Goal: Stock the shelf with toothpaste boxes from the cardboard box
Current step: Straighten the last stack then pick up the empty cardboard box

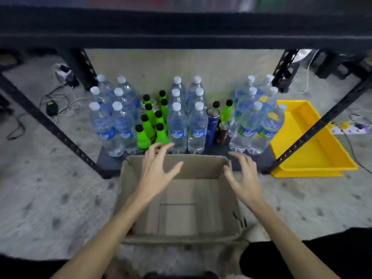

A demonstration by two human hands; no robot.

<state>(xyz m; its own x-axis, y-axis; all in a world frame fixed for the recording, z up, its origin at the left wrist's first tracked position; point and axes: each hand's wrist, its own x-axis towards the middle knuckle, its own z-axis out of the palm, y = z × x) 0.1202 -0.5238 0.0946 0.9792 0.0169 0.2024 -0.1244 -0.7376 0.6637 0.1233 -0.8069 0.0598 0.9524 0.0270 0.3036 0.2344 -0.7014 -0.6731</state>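
An open cardboard box (128, 198) sits on the floor in front of the shelf, and I see only its bare bottom, no toothpaste boxes inside. My left hand (158, 170) hovers over the box's far left part, fingers spread and holding nothing. My right hand (244, 176) hovers over the far right part near the wall, fingers also spread and empty. The black metal shelf (181, 40) crosses the top of the view; its upper board is blurred.
On the lowest shelf board (109, 161) stand several clear water bottles (197, 125), several green bottles (144, 135), a dark blue flask (211, 127) and a small can. A yellow tray (310, 156) lies on the floor at right. Cables and power strips lie at both sides.
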